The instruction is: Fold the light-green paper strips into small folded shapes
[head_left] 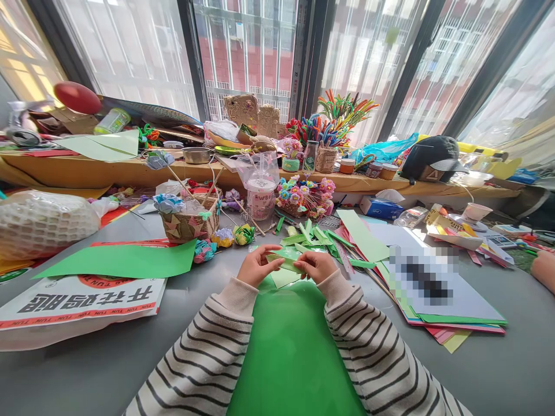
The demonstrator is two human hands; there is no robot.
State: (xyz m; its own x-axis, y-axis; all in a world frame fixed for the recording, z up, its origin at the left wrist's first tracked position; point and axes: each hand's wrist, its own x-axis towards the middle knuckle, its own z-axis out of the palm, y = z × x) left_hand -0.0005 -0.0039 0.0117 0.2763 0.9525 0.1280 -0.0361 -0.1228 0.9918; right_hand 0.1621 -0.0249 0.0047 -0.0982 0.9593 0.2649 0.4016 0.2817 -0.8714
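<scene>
Between my two hands is a small piece of green paper point(284, 263), folded or creased along its length. My left hand point(256, 267) pinches its left end between thumb and fingers. At the other end, my right hand point(318, 267) pinches the paper the same way. Just below it a pale green paper piece point(284, 279) shows, partly covered by the held strip. Under my wrists lies a shiny green sheet point(295, 352). Several loose green paper strips point(318, 234) are heaped right behind my hands.
A woven basket point(191, 222) with paper flowers and a plastic cup point(260, 199) stand behind to the left. Left lie a green sheet point(125, 258) and a printed bag point(87, 300); right is a paper stack point(446, 289). Another person's hand point(544, 268) shows at the right edge.
</scene>
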